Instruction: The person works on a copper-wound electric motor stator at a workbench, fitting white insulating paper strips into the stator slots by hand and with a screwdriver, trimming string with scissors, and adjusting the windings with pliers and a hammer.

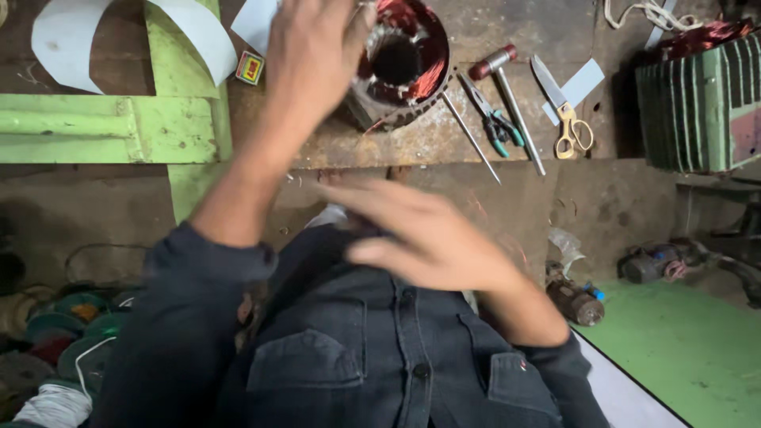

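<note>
A round motor stator [406, 67] with copper windings lies on the rusty workbench [444, 143]. My left hand [313, 47] reaches forward and rests on the stator's left rim; whether its fingers grip it I cannot tell. My right hand [420, 234] is blurred, held flat in front of my dark denim shirt near the bench's front edge, fingers apart and holding nothing.
To the right of the stator lie a thin rod [472, 139], pliers [493, 119], a small hammer [507, 91] and yellow-handled scissors [564, 111]. A larger wound stator [701, 95] stands far right. White paper sheets [71, 36] and a small box [250, 68] lie left. Wire spools [55, 333] sit low left.
</note>
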